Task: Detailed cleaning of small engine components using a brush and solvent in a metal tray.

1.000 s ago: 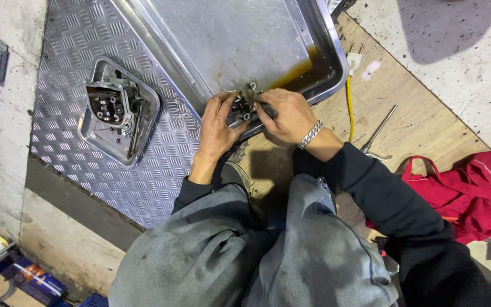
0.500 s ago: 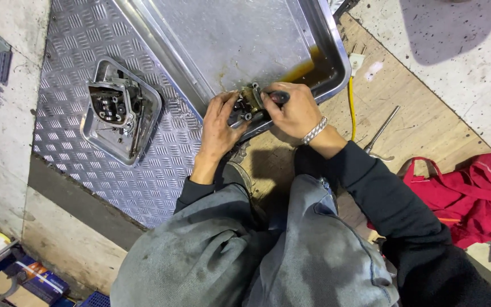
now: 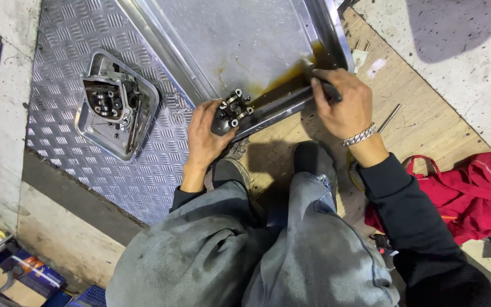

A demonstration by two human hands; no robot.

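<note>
Left hand grips a small metal part fitted with bolts at the near rim of the metal tray. Right hand is closed around a dark tool, its tip hidden in brown oil. Farther left, a cover holds parts too small to identify.

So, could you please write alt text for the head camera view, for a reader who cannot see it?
A crouching person's left hand holds a small metal engine part at the edge of a big metal tray, while the right hand grips a dark tool over brown oil in the tray corner. A smaller tray of parts lies to the left.
</note>
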